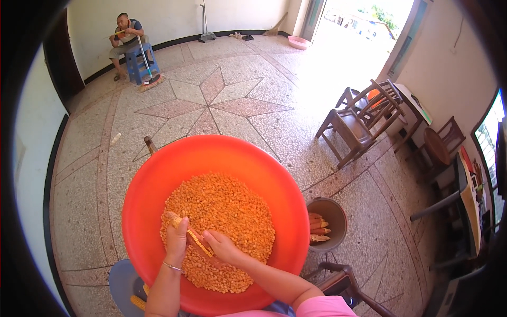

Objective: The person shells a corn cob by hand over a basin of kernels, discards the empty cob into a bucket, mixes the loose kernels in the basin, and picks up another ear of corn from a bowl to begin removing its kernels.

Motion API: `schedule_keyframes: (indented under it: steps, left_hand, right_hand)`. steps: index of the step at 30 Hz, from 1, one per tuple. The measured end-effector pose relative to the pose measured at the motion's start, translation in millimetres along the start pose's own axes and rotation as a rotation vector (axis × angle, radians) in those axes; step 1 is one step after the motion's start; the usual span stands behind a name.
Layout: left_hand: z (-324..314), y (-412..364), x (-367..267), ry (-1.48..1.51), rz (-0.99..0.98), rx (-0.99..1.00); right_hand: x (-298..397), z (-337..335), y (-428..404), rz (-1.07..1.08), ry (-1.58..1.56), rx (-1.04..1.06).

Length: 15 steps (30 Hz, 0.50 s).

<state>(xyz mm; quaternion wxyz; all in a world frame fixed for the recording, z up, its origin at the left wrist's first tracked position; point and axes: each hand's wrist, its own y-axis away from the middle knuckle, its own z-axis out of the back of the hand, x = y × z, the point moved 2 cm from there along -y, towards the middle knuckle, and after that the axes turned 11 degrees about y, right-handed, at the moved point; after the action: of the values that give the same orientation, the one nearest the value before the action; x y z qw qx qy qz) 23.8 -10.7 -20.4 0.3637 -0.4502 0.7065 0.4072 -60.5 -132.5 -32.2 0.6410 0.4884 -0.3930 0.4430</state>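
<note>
Both hands grip one partly shelled corn cob [198, 241] over a large red plastic basin [277, 190]. My left hand [177, 237] holds its upper end, and a bracelet circles that wrist. Farther down the cob, my right hand [222, 247] has its thumb against the kernels. A narrow strip of yellow kernels still runs along the cob, with bare reddish core beside it. Loose orange-yellow corn kernels [225, 202] cover the basin's bottom. The fingers under the cob are partly hidden.
Right of the basin, a grey bucket [338, 222] contains several stripped cobs. A blue-grey basin [119, 285] at lower left holds corn ears [138, 302]. Wooden chairs [350, 126] stand to the right. A person [128, 35] sits far left near a blue stool [136, 65] and a broom [150, 82].
</note>
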Motion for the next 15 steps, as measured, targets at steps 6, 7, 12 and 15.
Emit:
schedule_keyframes:
  steps: [6, 7, 12, 15]
  left_hand:
    - [-13.1, 11.2, 4.0, -0.306, -0.085, 0.186]
    - [-16.7, 14.1, 2.8, -0.293, -0.029, 0.261]
    - [-10.1, 11.9, 6.9, -0.156, 0.121, 0.272]
    - [-11.2, 12.5, 5.2, -0.175, 0.133, 0.245]
  right_hand:
    - [7.1, -1.3, 8.1, 0.025, 0.126, 0.039]
    - [5.2, -1.6, 7.3, 0.027, 0.126, 0.039]
    - [9.2, 2.2, 6.7, 0.132, 0.198, 0.021]
    - [11.8, 0.6, 7.6, 0.121, 0.204, -0.001]
